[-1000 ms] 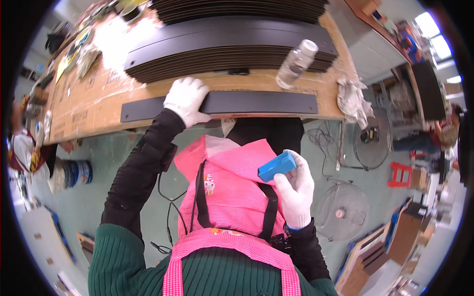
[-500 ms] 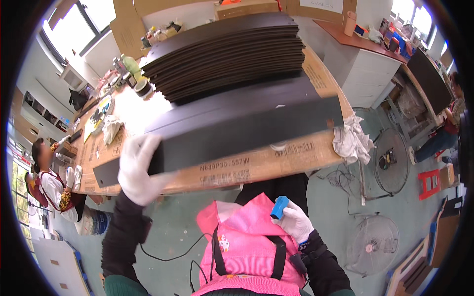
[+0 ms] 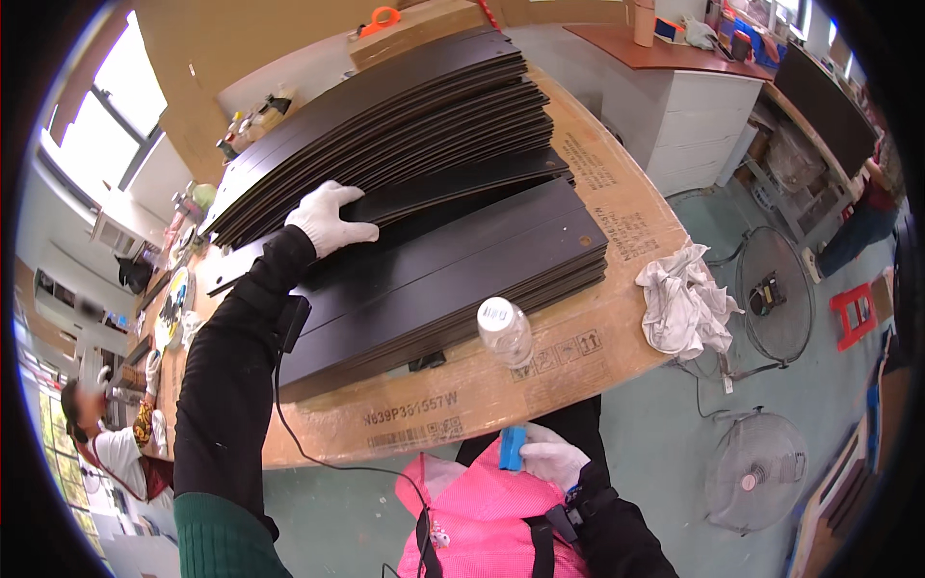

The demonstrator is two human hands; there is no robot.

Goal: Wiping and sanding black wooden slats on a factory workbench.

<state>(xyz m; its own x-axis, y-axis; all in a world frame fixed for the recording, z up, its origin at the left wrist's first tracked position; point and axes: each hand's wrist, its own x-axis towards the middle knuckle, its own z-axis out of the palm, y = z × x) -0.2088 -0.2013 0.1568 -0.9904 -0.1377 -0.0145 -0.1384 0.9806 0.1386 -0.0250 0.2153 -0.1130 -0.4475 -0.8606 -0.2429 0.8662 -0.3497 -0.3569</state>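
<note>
My left hand, in a white glove, grips a long dark board across its width, thumb by the near edge and fingers over the far side. That board lies slanted between a tall stack of dark boards behind and a lower stack in front. Near my lap, my right hand, also gloved, closes around a small blue block. Its fingertips are partly hidden.
A clear bottle with a white lid stands by the front stack. The table's cardboard cover carries a crumpled white cloth at the right corner. Floor fans stand to the right. Another person is at far left.
My left hand has carried the dark board away from me, from above the front edge onto the stacks. The bottle now shows fully. My right hand keeps the blue block near my lap.
</note>
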